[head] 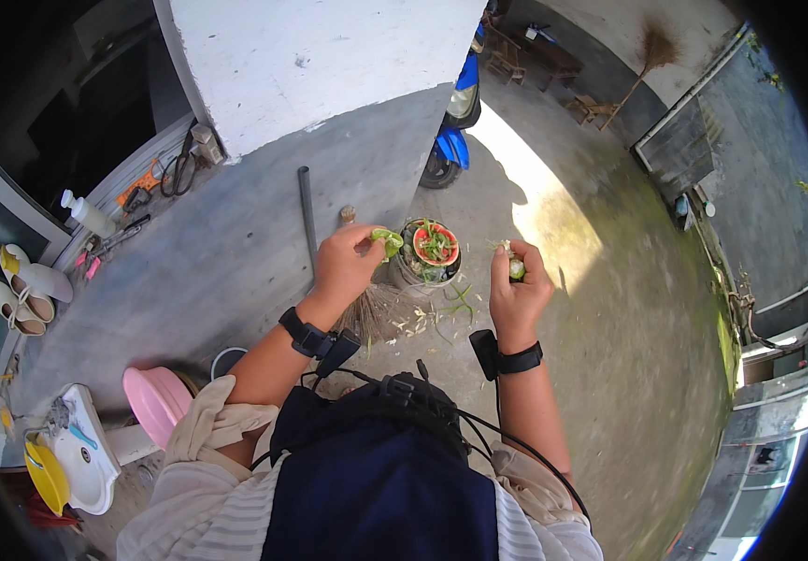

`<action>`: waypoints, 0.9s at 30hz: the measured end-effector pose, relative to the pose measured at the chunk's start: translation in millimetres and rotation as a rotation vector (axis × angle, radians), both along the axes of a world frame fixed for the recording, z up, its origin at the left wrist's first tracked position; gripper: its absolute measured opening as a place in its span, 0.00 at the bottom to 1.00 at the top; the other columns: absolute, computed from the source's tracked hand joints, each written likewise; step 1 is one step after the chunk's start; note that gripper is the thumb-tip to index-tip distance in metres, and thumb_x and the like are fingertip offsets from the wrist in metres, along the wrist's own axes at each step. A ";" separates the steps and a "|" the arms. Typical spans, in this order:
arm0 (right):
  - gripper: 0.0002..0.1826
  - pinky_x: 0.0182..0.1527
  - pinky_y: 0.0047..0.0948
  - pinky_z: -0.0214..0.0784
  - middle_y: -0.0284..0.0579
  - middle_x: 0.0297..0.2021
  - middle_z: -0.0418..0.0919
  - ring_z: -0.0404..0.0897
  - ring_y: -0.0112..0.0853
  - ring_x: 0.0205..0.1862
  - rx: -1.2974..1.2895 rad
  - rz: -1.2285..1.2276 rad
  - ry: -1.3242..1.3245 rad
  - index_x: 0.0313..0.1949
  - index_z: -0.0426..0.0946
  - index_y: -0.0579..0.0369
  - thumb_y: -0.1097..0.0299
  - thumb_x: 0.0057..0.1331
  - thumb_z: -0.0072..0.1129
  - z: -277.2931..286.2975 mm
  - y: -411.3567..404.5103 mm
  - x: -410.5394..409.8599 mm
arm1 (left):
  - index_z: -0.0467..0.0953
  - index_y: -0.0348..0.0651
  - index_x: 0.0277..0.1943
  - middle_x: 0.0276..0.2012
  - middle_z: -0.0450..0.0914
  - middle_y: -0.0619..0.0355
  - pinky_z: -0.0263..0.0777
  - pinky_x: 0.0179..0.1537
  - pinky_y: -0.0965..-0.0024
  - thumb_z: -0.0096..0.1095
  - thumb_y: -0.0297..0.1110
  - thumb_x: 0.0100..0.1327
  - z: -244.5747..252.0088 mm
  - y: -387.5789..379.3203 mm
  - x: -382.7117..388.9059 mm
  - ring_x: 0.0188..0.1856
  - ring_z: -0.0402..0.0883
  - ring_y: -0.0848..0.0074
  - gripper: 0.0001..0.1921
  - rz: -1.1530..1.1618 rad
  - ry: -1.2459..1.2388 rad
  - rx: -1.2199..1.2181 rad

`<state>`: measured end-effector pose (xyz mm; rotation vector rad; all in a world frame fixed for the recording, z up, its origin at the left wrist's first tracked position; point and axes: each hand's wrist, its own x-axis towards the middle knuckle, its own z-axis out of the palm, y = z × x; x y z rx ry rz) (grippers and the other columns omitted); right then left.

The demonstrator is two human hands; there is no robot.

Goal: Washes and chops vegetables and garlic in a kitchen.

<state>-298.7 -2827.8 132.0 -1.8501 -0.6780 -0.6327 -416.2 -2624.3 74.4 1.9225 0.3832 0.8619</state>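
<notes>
My left hand (345, 263) pinches a light green piece of vegetable or fruit (387, 242) between thumb and fingertips, beside the bucket's upper left rim. To the right of the bucket, my right hand (524, 291) grips a green piece with a whitish inside (516, 268); pale bits show at its fingertips, and the fingers partly hide it. Between the hands stands a waste bucket (411, 280). On top of it lies a hollowed watermelon rind (418, 245) holding green strips (437, 245). Pale scraps and green strips (461, 301) are scattered on the concrete beside the bucket.
A straw broom (376, 315) and a grey pipe (305, 217) lean by the wall at left. A pink basin (158, 403), a white washbasin (85, 456) and shoes (22, 305) are further left. A blue motor scooter (454, 147) stands beyond the wall corner.
</notes>
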 end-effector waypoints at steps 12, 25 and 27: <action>0.15 0.42 0.38 0.72 0.55 0.31 0.81 0.82 0.43 0.36 -0.462 0.177 0.306 0.38 0.81 0.60 0.60 0.61 0.59 -142.2 34.1 215.7 | 0.80 0.34 0.43 0.36 0.82 0.53 0.75 0.37 0.74 0.63 0.32 0.60 -23.6 5.4 -46.2 0.34 0.82 0.73 0.12 0.258 0.220 -0.134; 0.41 0.66 0.41 0.52 0.57 0.66 0.55 0.54 0.50 0.69 -0.532 0.872 0.124 0.67 0.55 0.57 0.77 0.53 0.62 -102.5 29.2 142.9 | 0.79 0.31 0.46 0.36 0.81 0.58 0.77 0.37 0.78 0.60 0.33 0.66 2.1 -48.1 -28.2 0.37 0.80 0.81 0.13 0.439 0.129 -0.501; 0.31 0.57 0.36 0.64 0.54 0.54 0.70 0.71 0.41 0.56 -0.413 1.173 0.308 0.61 0.65 0.60 0.74 0.57 0.64 -80.1 49.5 107.2 | 0.79 0.31 0.46 0.37 0.79 0.58 0.77 0.38 0.78 0.60 0.32 0.66 5.4 -61.5 -26.5 0.37 0.80 0.80 0.12 0.470 0.112 -0.441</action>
